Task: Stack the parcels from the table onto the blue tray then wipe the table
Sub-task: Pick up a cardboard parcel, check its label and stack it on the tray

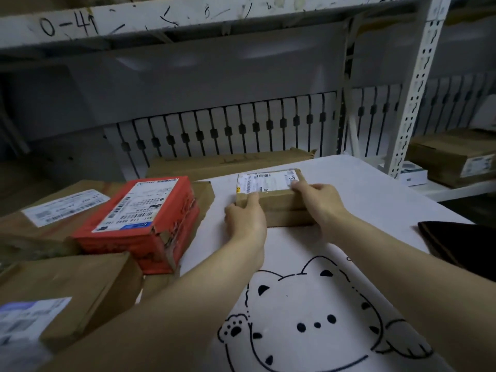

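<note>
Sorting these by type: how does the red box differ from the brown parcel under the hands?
The red box is red card, the brown parcel plain brown. The red box sits untouched on other parcels at left; the brown parcel is gripped by the left hand and right hand on the table. Both carry white shipping labels.

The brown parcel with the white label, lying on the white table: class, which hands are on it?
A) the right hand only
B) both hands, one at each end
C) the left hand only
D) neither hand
B: the left hand grips the near left end of the brown parcel and the right hand grips its right end, with fingers curled over the top edge by the label.
</note>
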Tool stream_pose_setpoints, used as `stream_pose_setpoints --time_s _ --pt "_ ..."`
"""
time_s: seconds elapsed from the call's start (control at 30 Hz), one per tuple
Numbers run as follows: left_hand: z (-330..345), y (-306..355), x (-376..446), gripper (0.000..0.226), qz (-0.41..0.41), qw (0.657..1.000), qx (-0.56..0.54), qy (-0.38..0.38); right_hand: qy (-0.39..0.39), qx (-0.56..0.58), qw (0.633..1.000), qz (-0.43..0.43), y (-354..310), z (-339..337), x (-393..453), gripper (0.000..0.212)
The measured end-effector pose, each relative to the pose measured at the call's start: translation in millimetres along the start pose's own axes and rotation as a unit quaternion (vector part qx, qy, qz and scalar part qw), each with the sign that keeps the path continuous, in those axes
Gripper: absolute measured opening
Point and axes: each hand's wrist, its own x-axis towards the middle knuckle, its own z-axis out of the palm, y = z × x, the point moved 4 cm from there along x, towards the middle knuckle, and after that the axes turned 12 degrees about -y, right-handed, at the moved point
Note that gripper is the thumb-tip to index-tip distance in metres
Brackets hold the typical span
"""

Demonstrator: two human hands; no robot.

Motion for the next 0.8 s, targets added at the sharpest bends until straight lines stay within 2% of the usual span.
stream_pose_setpoints --time_s 0.13,0.23,0.33,0.43,0.5,0.57,0.67,0.8 --pt "-22 -5 -37 0.063 -0.006 0.999 -0.024 0.027 -0.005 0.013 1.000 0.003 1 6 -45 0.030" --pt "-42 -8 -71 0.053 0.002 0.997 -0.025 0.067 -0.035 0.053 0.998 0.016 1 12 -79 0.038" --pt "-56 -12 -97 0.073 0.012 0.998 -0.042 0.054 -0.060 0.087 0.994 0.024 1 15 -109 0.048" --pt "-67 -20 -109 0.076 -0.003 0.998 -0.054 0.038 -0.079 0.135 0.987 0.041 5 16 -134 0.069" --pt "-69 -21 -122 0.078 -0.004 0.995 -0.100 0.010 -0.087 0.154 0.983 0.042 10 15 -147 0.087" --pt "-71 -22 -139 0.075 -0.016 0.986 -0.163 -0.015 -0.097 0.161 0.981 0.046 13 15 -162 0.096" --pt "-71 -23 -162 0.055 -0.051 0.965 -0.243 -0.089 -0.127 0.170 0.976 0.040 12 19 -190 0.088" --pt "-88 -19 -184 0.047 -0.049 0.965 -0.220 -0.135 -0.182 0.153 0.971 0.034 14 21 -218 0.049"
